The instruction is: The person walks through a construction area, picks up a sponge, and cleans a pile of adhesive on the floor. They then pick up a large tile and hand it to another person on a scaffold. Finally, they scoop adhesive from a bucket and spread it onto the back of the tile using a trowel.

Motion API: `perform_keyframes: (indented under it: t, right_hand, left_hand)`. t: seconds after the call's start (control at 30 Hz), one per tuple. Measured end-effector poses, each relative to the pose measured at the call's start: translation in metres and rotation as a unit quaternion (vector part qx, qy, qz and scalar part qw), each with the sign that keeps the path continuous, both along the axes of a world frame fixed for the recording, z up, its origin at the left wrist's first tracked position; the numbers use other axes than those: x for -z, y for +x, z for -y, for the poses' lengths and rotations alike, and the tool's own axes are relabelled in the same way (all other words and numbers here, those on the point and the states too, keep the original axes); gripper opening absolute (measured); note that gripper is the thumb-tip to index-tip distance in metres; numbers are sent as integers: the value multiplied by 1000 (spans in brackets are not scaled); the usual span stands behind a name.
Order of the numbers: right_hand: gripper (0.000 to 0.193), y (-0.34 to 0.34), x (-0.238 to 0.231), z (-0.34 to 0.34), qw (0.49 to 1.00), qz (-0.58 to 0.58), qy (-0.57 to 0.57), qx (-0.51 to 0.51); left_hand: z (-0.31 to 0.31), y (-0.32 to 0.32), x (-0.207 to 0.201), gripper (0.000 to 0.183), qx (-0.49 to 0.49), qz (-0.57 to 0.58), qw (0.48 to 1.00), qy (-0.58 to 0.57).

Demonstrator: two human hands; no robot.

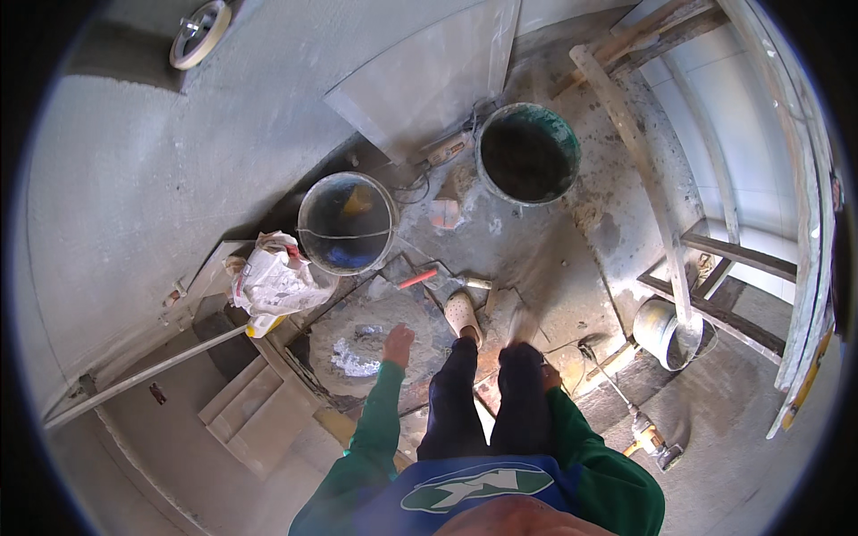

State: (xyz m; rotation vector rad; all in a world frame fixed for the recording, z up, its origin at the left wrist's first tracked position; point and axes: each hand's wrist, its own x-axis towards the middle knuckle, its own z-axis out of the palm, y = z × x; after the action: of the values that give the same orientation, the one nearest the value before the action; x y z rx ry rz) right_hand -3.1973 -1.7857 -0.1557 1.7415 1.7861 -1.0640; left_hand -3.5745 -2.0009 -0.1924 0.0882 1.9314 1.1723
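Note:
My left hand (399, 344) hangs with its fingers loosely extended above a wet grey patch of floor (335, 335), where a puddle (353, 359) glints. Nothing shows in it. Beside my right thigh is my right hand (550, 379), mostly hidden by the leg and sleeve, so its fingers cannot be made out. Ahead of my feet lies a red bar-shaped piece (417, 278). My left foot wears a pale clog (462, 317); the right foot (523, 323) is smeared by motion.
A dark bucket (308, 214) with bluish contents and a green tub (572, 147) stand ahead. A white sack (273, 279) slumps at left near stacked tiles (259, 406). Right are a white bucket (655, 330), a corded power mixer (651, 438) and a wooden frame (742, 256).

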Motion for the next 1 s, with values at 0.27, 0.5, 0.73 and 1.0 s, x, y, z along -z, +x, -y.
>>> perform_keyframes:
  t: [0.27, 0.5, 0.73, 1.0]
  right_hand:
    - [59, -71, -61, -154, 962, -92, -246, 75]
    - [43, -197, 66, -407, 890, -59, 98, -441]
    - [47, -555, -4, -661, 767, -302, 477, -306]
    - [60, -651, -49, -605, 873, -400, 263, 97]
  left_hand:
    - [-27, 44, -69, 103, 93, 185, 945, -254]
    - [-179, 21, -79, 95, 28, 109, 988, -103]
    - [-320, -265, 18, 43, -105, -400, 910, -22]
    - [-402, -373, 0, 59, -330, -291, 897, 37]
